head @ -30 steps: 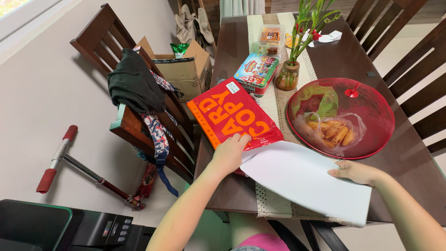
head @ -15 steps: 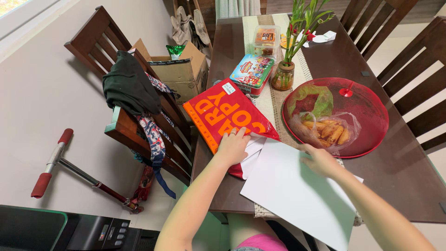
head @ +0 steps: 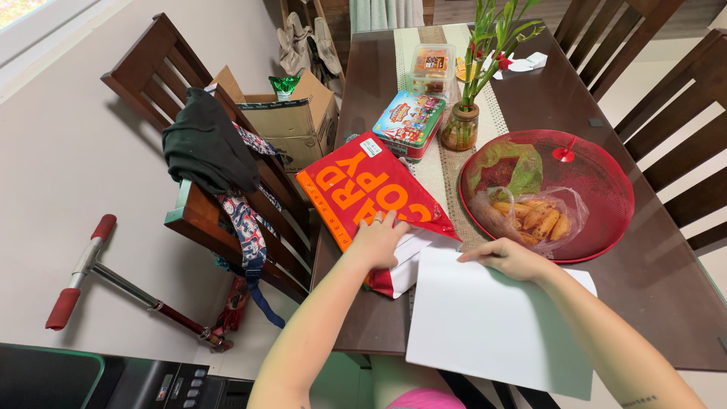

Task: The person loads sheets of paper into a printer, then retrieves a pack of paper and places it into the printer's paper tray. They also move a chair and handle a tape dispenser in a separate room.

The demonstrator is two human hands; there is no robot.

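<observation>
I see my left hand (head: 379,238) pressed flat on the red paper pack (head: 371,193); my right hand (head: 507,259) pinches white sheets (head: 492,322) just beside it.

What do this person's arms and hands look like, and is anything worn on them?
Both arms are bare, with no sleeves showing. The left hand and right hand wear no gloves, and no rings or watch can be seen. A small dark marking, perhaps a tattoo, sits on the right forearm.
</observation>
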